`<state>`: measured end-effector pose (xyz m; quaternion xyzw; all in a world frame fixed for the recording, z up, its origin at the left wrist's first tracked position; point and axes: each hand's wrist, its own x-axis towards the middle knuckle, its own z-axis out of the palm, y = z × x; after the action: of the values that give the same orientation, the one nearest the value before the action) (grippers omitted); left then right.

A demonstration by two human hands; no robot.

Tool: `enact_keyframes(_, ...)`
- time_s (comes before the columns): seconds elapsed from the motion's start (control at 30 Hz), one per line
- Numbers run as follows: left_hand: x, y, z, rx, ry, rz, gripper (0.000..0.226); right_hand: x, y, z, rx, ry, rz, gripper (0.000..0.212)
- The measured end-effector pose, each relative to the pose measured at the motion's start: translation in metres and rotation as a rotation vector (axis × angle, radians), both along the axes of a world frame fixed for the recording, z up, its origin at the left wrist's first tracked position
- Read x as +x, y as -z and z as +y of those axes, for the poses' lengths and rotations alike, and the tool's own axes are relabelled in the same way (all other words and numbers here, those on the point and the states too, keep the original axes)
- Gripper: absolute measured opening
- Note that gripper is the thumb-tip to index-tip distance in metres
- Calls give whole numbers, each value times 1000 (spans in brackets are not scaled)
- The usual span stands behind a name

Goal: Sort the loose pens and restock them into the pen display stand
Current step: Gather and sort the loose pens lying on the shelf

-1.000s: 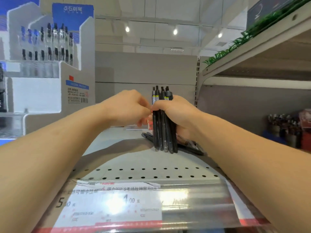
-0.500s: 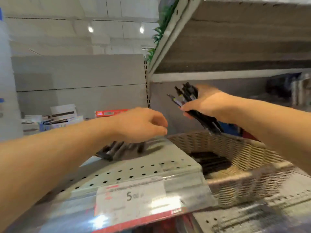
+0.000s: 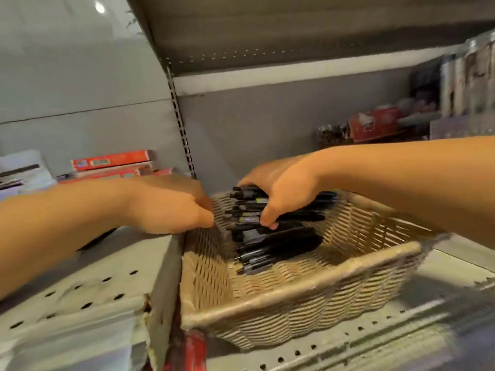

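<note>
Fingers of the right hand (image 3: pixel 284 194) grip black pens (image 3: pixel 249 207) over the wicker basket (image 3: pixel 294 287); left hand (image 3: pixel 171 204) fingers curled, grasp unclear.

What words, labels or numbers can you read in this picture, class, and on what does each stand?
None can be read.
Red boxes: barcode-like label, blurred.
Black pens in the wicker basket: small yellowish labels, too small.
Red tin: print blurred.

Right hand (image 3: pixel 281 194), a second ago holding the bundle of black pens (image 3: pixel 249 207) upright on the left shelf, then lifted and tilted, now lowered into the wicker basket (image 3: pixel 294 290) onto the pens there. Left hand (image 3: pixel 171 207) shifted from the shelf to the basket's left rim.
</note>
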<state>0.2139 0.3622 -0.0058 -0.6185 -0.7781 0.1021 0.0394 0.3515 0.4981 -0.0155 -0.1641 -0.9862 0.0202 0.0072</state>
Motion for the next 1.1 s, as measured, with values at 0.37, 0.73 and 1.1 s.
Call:
enact_keyframes(0.37, -6, 9, 9, 32, -15, -123, 32, -12, 40, 6, -57, -210, -277, 47)
enact_keyframes(0.73, -11, -20, -6, 264, 115, -47, 43, -25, 6, -16, -66, -19, 313, 39)
enact_keyframes(1.1, -112, -26, -63, 241, -161, 75, 49, -83, -40, -85, -310, -5, 466, 26)
